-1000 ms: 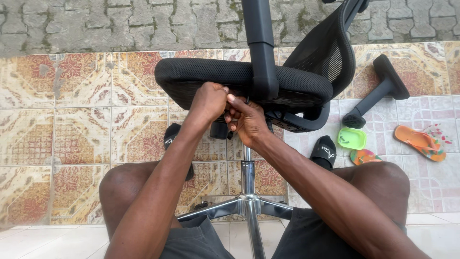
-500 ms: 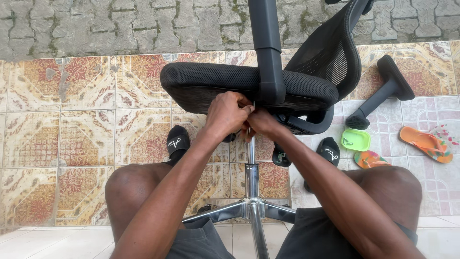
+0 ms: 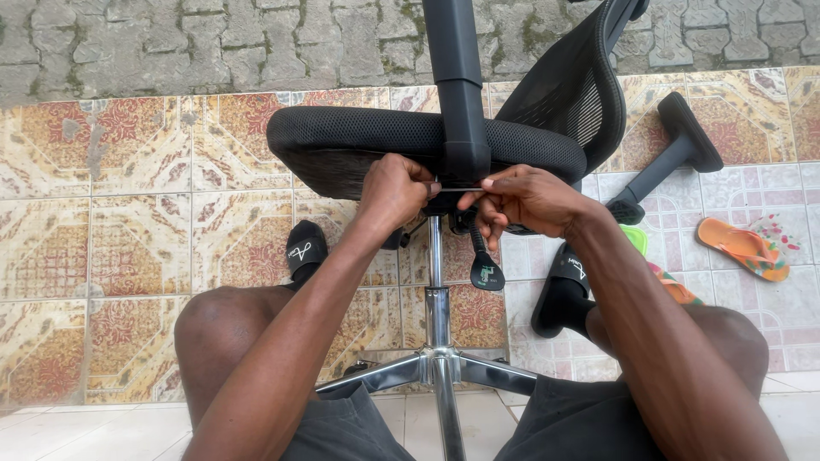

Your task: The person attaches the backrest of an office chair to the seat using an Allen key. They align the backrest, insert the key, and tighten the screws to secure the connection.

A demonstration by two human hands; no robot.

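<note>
Biggest thing: the patterned red-and-cream tiled floor, w/ grey cobbles along 12 o'clock. On it lies a black mesh office chair, tipped on its side so the seat underside faces the person & the mechanism is reachable w/o crouching under it. Its chrome gas-lift column runs down to 6 o'clock, ending in the chrome star base between the person's knees, which seems to brace the chair. The mesh backrest sticks up at 1 o'clock; a loose black T-shaped armrest lies at 2–3 o'clock, apart from the chair. Black slide sandals on both feet, either side of the column; an orange flip-flop at 3 o'clock, out of the way. Both hands meet at centre, right under the seat, where column joins the seat plate. Left hand: fingers curled tight, pinching one end of a thin metal rod or pin held level. Right hand: fingers pressed together on the other end, so the rod is steadied from both sides. Just below, at 6 o'clock of the hands, a black plastic adjustment lever hangs down; right-hand fingers near it, can't tell if touching.
</note>
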